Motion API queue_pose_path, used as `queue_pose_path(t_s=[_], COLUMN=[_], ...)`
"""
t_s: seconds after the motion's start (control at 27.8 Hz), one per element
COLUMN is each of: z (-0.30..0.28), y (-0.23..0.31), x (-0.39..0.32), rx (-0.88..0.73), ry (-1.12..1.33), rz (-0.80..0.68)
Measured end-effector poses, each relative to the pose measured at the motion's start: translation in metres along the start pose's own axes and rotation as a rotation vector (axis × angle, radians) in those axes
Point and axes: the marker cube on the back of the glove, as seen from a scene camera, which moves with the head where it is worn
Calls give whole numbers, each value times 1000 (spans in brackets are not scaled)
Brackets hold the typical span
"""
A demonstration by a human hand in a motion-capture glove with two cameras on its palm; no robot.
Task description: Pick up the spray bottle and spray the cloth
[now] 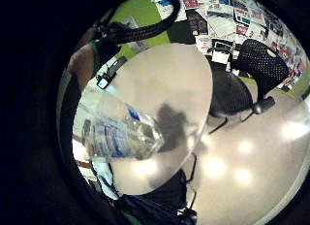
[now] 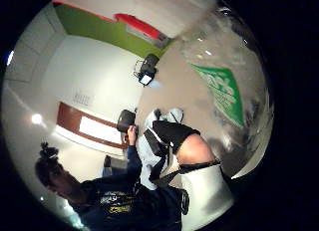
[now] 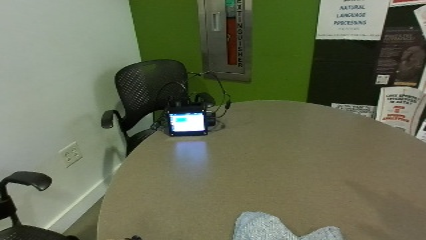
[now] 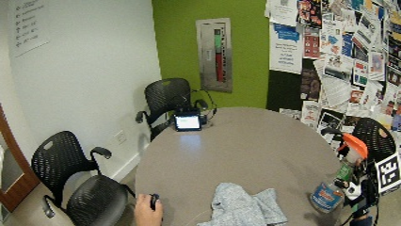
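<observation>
Holding the spray bottle (image 4: 335, 186) up off the table (image 4: 251, 146), right hand (image 4: 363, 190) wrapped around it.
Bottle's just beside the table's edge, near the cloth (image 4: 241, 206) lying on the table.

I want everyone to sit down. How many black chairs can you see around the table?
3: one black mesh chair behind the small screen, one by the white wall, one beside the poster wall. Others may be hidden.

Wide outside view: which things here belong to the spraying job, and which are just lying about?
Job:
- spray bottle, held by the gloved right hand at the table's edge
- cloth, crumpled on the table

Lying about:
- small screen device at the far edge
- office chairs
</observation>
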Motion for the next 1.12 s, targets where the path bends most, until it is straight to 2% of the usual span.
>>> queue_pose_path(t_s=[0.22,0.43,0.61,0.79,0.94,1.12], z=[12,19,17,19,19,15], y=[-23,-32,-33,-41,-45,-46], x=[-25,-31,-30,-34,-39,-43], rx=[79,154,199,352,457,505], ry=[-164,-359,-328,-213,-133,-103], rz=[-60,-16,68,146,181,185])
